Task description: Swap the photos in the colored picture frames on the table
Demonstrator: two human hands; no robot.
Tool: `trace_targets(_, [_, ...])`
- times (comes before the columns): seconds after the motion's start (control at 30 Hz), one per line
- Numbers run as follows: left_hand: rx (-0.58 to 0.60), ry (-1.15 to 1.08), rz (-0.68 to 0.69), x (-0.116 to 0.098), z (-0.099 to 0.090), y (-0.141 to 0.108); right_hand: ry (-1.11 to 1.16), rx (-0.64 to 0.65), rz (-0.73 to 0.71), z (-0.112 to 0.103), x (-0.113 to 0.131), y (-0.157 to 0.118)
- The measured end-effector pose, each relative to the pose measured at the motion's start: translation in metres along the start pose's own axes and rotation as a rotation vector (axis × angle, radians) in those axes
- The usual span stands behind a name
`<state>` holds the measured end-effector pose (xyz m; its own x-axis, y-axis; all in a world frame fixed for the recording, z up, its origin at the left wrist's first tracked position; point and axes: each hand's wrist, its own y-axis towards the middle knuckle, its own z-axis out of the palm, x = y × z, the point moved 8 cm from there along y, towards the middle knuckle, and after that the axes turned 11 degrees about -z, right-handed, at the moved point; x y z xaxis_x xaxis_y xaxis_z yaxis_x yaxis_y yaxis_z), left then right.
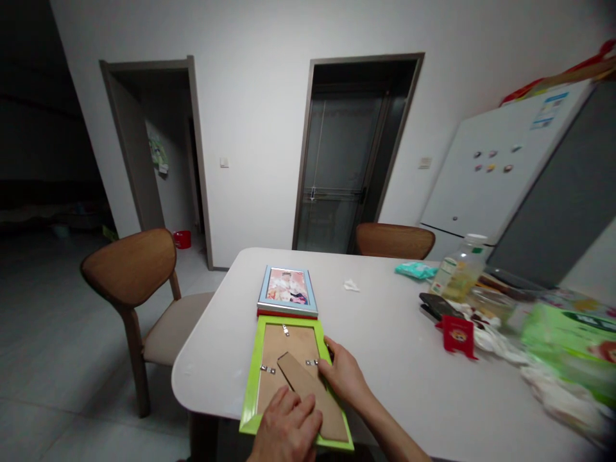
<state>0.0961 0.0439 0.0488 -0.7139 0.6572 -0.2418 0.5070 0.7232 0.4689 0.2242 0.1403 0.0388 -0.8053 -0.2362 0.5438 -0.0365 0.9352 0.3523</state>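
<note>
A green picture frame [251, 391] lies back side up at the table's near edge, its brown backing board and metal clips showing. A brown stand flap [308, 385] slants across the backing. My left hand [289, 423] rests over the lower part of the backing and flap, its fingers bent together; whether it grips anything is hidden. My right hand [344, 375] holds the frame's right edge, thumb on top near the right clip, fingers at the side. Just beyond the green frame lies a light blue picture frame [287, 289], picture side up, on top of something red [287, 314].
On the white table [385, 333] are a white scrap [351, 285], a teal packet [416, 271], a bottle [459, 269], a black object [439, 307], a red item [458, 336] and a green tissue pack [572, 346]. Brown chairs [135, 263] stand left and behind.
</note>
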Motion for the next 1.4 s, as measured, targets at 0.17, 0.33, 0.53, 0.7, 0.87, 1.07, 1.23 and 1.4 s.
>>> trace_targets(0.17, [0.137, -0.092, -0.056, -0.004, 0.001, 0.002, -0.045, 0.024, -0.052, 0.006, 0.004, -0.002])
trace_targets(0.33, [0.113, -0.24, -0.407, 0.047, -0.022, 0.005, -0.091, 0.015, -0.102, 0.006, 0.013, -0.006])
trace_targets(0.53, [0.03, -0.267, -0.727, 0.122, -0.023, -0.001, -0.147, 0.049, -0.102, 0.009, 0.018, -0.005])
trace_targets(0.7, [0.031, -0.254, -0.719, 0.124, -0.017, -0.002, -0.18, 0.069, -0.096, 0.008, 0.02, -0.003])
trace_targets(0.87, [0.013, -0.275, -0.74, 0.124, -0.018, -0.005, -0.281, 0.051, -0.145, 0.006, 0.03, 0.003])
trace_targets(1.07, [0.002, -0.297, -0.757, 0.127, -0.016, -0.006, -0.288, 0.143, -0.263, 0.039, 0.061, 0.03])
trace_targets(1.23, [-0.006, -0.25, -0.722, 0.126, -0.014, -0.006, -0.321, 0.132, -0.208, 0.058, 0.065, 0.051])
trace_targets(1.4, [-0.015, -0.226, -0.706, 0.123, -0.016, -0.005, -0.312, 0.121, -0.194, 0.061, 0.059, 0.053])
